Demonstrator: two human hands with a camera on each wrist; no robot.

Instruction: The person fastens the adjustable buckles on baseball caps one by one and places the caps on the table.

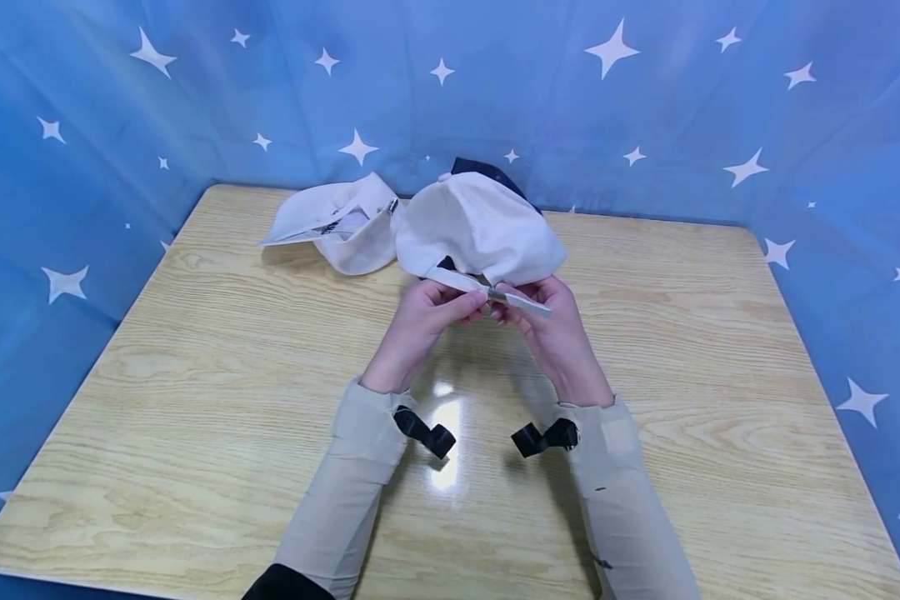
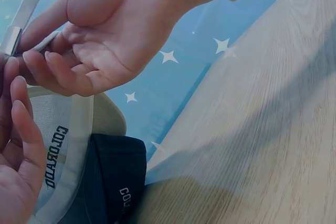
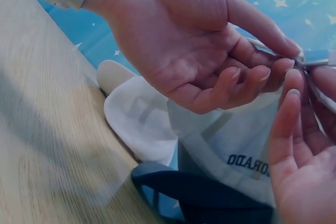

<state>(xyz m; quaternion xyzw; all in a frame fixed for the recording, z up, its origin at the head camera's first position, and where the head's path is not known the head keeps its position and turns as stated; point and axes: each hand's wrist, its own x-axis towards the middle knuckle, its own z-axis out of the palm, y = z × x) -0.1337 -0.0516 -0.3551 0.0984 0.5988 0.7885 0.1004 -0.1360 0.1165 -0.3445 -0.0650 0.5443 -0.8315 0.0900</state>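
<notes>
A white baseball cap point(image 1: 487, 225) with a dark brim point(image 1: 491, 171) at its far side is between my hands, its back toward me. My left hand point(image 1: 420, 321) pinches the white strap point(image 1: 453, 279) just left of its metal buckle point(image 1: 497, 294). Thumb and fingers of my right hand point(image 1: 555, 329) pinch the strap on the other side, where a loose end point(image 1: 531, 306) sticks out to the right. In the left wrist view, black COLORADO lettering point(image 2: 56, 156) shows on the cap, and the navy brim point(image 2: 118, 171) carries more letters. The fingertips of both hands meet near the buckle.
A second white cap point(image 1: 352, 225) with dark lettering lies on its side just left of the held one. Both are near the back edge of the wooden table point(image 1: 217, 400). A blue curtain point(image 1: 420, 100) with white stars hangs behind and along both sides.
</notes>
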